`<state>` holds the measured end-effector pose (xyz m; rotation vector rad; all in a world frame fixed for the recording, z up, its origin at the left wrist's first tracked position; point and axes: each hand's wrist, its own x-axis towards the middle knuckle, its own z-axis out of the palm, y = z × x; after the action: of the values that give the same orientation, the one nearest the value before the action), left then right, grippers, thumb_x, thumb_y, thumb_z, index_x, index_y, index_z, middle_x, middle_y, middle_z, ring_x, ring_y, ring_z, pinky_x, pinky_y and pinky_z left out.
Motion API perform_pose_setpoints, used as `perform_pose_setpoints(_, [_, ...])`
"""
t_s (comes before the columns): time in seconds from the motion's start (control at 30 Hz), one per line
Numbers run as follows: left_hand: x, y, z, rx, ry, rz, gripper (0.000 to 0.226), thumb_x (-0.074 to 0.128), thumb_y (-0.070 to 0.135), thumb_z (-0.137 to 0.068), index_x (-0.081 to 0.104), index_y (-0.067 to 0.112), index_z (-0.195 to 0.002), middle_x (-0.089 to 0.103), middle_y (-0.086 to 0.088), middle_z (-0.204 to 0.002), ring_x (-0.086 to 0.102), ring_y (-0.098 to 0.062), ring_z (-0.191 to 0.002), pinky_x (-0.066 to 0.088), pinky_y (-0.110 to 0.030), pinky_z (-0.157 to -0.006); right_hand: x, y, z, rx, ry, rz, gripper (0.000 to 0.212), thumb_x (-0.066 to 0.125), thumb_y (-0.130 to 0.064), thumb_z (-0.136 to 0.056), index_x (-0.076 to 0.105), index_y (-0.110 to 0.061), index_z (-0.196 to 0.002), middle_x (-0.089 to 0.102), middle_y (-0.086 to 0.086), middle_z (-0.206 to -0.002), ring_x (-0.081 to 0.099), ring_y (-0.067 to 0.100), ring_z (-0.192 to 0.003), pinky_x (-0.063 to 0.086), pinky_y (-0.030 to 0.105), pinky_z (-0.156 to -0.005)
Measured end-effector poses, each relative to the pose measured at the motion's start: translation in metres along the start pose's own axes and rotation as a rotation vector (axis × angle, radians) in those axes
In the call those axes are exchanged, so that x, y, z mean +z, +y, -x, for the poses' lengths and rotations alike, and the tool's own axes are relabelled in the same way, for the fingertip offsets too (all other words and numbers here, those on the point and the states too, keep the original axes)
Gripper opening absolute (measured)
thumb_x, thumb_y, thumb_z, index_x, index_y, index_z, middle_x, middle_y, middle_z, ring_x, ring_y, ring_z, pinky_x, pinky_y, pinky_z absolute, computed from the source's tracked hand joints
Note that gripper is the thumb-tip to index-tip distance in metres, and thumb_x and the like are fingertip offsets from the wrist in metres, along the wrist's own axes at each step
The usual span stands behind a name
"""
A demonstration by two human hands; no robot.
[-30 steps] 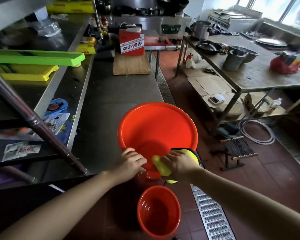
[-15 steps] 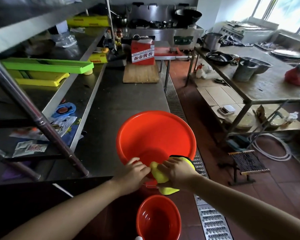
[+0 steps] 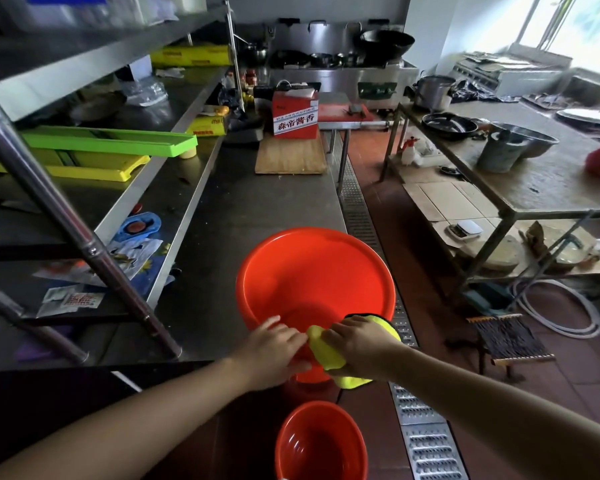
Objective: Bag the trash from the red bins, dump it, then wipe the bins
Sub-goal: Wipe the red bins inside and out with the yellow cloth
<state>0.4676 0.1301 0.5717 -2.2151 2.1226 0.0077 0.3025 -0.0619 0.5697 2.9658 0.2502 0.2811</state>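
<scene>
Basin, red (image 3: 312, 271), large one, sits at the near end of the steel table (image 3: 243, 209), its near rim overhanging the table edge toward me. My left hand (image 3: 271, 351) grips that near rim, fingers curled over the lip into the bowl, thumb underneath. My right hand (image 3: 361, 344) is just beside it, clamped on a yellow cloth (image 3: 326, 351). The cloth is bunched between the two hands and lies against the basin's near wall; part of it hangs below my right palm, and a dark-edged corner shows behind my knuckles. The knuckles of the two hands are nearly touching across the cloth.

Second red bin (image 3: 321, 445), smaller and deeper, stands on the floor directly below my hands, mouth up, cut off by the bottom edge of the view. Inside it looks bare, as far as the view shows.

Further along the table: wooden board (image 3: 290, 155), and a red carton (image 3: 295, 114) standing at its far end. Shelf rack on my left holds a green tray (image 3: 108, 143) stacked over a yellow one (image 3: 80, 169). Metal drain grating (image 3: 423, 441) runs along the floor at my right, beside the small bin.
</scene>
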Motion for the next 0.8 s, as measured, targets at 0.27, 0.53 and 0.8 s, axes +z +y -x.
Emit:
perform_pose_setpoints(0.27, [0.014,-0.043,0.027,0.204,0.221,-0.013,0.029,0.057,0.046,-0.093,0.068,0.024,-0.109,0.071,0.009,-0.104,0.066,-0.008,-0.101,0.043,-0.038,-0.106,-0.004,0.030,0.034,-0.070,-0.032,0.001,0.059,0.067,-0.063,-0.069,0.069,-0.018,-0.107,0.068,-0.003,-0.091,0.067,0.021,-0.083,0.054,0.030,-0.085])
perform_pose_setpoints(0.53, [-0.004,-0.013,0.003,0.074,0.000,-0.085,0.062,0.032,0.066,-0.093,0.055,0.020,-0.127,0.064,0.002,-0.120,0.056,-0.017,-0.119,0.020,-0.046,-0.120,0.000,-0.003,0.005,0.052,0.027,0.031,0.059,0.076,-0.068,-0.064,0.068,-0.019,-0.095,0.064,-0.003,-0.080,0.065,0.021,-0.068,0.055,0.030,-0.065])
perform_pose_setpoints(0.8, [0.005,-0.044,0.020,0.210,0.141,0.009,0.030,0.052,0.041,-0.096,0.065,0.025,-0.118,0.069,0.008,-0.113,0.062,-0.010,-0.111,0.031,-0.044,-0.116,-0.004,0.034,0.041,-0.029,-0.048,0.017,0.065,0.079,-0.060,-0.064,0.069,-0.017,-0.111,0.068,-0.002,-0.093,0.068,0.023,-0.087,0.056,0.034,-0.087])
